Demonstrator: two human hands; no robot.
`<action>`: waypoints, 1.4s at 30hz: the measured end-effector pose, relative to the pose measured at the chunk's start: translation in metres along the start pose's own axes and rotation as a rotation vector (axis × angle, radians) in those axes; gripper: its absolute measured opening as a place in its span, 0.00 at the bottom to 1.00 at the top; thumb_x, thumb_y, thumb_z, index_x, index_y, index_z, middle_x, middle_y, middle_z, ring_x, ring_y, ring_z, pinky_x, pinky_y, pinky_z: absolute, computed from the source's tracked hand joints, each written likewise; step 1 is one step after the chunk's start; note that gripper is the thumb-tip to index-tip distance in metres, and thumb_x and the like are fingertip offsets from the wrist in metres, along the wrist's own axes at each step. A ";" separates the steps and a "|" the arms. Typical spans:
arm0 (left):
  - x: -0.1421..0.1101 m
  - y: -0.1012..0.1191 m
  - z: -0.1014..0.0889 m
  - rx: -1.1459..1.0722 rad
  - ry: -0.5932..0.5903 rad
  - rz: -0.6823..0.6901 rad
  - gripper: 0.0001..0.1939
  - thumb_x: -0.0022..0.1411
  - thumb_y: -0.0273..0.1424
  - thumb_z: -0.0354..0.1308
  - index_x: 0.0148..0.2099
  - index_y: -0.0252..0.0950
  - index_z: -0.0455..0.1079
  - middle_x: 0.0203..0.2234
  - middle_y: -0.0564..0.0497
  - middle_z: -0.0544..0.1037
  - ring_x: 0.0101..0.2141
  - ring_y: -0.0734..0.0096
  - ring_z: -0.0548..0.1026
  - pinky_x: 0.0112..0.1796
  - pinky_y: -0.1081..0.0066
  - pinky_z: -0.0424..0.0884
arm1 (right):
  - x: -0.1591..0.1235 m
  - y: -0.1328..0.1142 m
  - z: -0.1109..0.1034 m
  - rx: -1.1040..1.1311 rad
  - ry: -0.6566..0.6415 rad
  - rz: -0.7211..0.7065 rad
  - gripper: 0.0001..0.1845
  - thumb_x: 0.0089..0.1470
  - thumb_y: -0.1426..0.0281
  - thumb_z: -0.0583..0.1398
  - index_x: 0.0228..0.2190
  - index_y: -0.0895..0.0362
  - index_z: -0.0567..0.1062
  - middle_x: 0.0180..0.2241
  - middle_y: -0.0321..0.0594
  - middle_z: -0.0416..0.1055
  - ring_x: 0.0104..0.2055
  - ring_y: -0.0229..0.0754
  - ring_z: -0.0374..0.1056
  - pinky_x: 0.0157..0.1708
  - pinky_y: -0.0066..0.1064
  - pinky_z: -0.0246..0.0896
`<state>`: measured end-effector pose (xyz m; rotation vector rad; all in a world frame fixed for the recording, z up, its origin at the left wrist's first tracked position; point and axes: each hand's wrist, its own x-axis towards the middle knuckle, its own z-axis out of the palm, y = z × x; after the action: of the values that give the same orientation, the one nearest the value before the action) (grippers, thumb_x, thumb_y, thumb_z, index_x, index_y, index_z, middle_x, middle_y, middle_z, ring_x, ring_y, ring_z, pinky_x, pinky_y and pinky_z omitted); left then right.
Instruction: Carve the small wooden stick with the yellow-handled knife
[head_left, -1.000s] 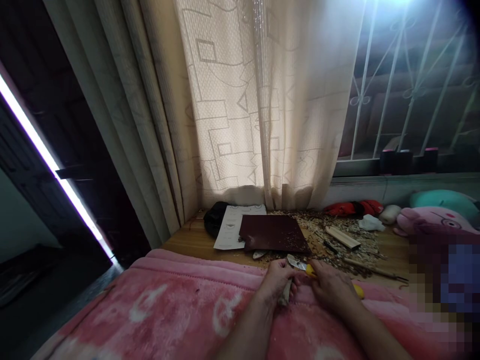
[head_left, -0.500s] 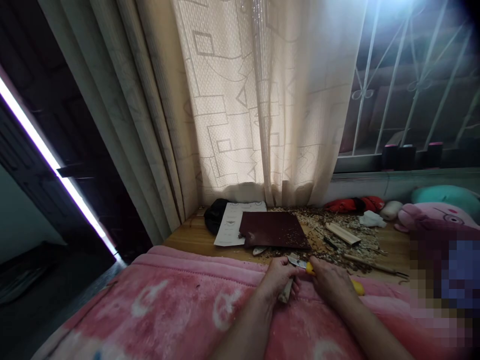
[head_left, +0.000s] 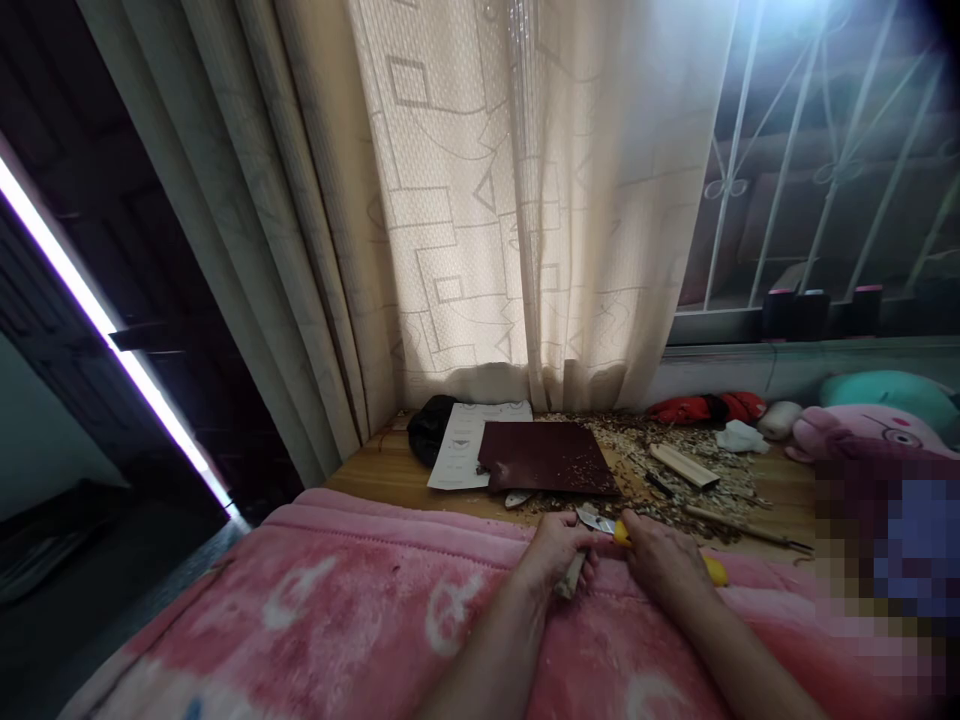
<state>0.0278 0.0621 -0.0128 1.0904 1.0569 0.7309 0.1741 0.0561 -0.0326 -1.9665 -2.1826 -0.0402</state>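
Note:
My left hand (head_left: pixel 555 556) grips a small pale piece of wood (head_left: pixel 571 577) low over the pink blanket (head_left: pixel 315 600). My right hand (head_left: pixel 661 562) is shut around a yellow-handled knife (head_left: pixel 714 570). Its metal blade (head_left: pixel 597 521) points left, towards my left hand, and sits just above the wood. My fingers hide most of the handle and part of the wood. Both hands are close together at the blanket's far edge.
Beyond the blanket, a wooden table (head_left: pixel 367 478) holds a dark sandpaper sheet (head_left: pixel 544 457), a printed paper (head_left: pixel 459 447), a black pouch (head_left: pixel 433 430), scattered wood shavings (head_left: pixel 675 455), a wooden strip (head_left: pixel 684 465), and a thin carving tool (head_left: pixel 742 528). Plush toys (head_left: pixel 862 430) lie at right.
My hands and the knife have barely moved. The view has shifted slightly, so the table sits a little higher in the frame.

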 end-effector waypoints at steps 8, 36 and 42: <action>0.003 0.000 -0.001 0.015 0.021 -0.033 0.11 0.37 0.32 0.55 0.25 0.33 0.59 0.11 0.57 0.64 0.10 0.81 0.60 0.11 0.80 0.54 | 0.001 0.000 -0.001 -0.010 0.013 0.031 0.07 0.43 0.73 0.47 0.27 0.55 0.63 0.27 0.37 0.68 0.30 0.38 0.62 0.24 0.26 0.42; 0.001 -0.001 0.002 0.034 0.045 -0.055 0.11 0.40 0.32 0.54 0.29 0.32 0.62 0.11 0.57 0.63 0.09 0.81 0.60 0.12 0.80 0.55 | -0.001 -0.002 -0.002 -0.008 -0.014 -0.020 0.10 0.44 0.75 0.47 0.29 0.54 0.64 0.27 0.37 0.67 0.31 0.36 0.61 0.26 0.26 0.42; 0.001 -0.002 0.002 0.033 0.032 -0.040 0.09 0.41 0.30 0.53 0.28 0.32 0.61 0.11 0.57 0.63 0.09 0.81 0.60 0.11 0.80 0.55 | 0.000 -0.002 -0.002 -0.011 -0.019 -0.006 0.10 0.44 0.75 0.46 0.29 0.54 0.64 0.27 0.37 0.67 0.30 0.36 0.61 0.26 0.26 0.43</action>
<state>0.0299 0.0620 -0.0151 1.0859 1.1188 0.7026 0.1724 0.0551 -0.0302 -1.9736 -2.2046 -0.0344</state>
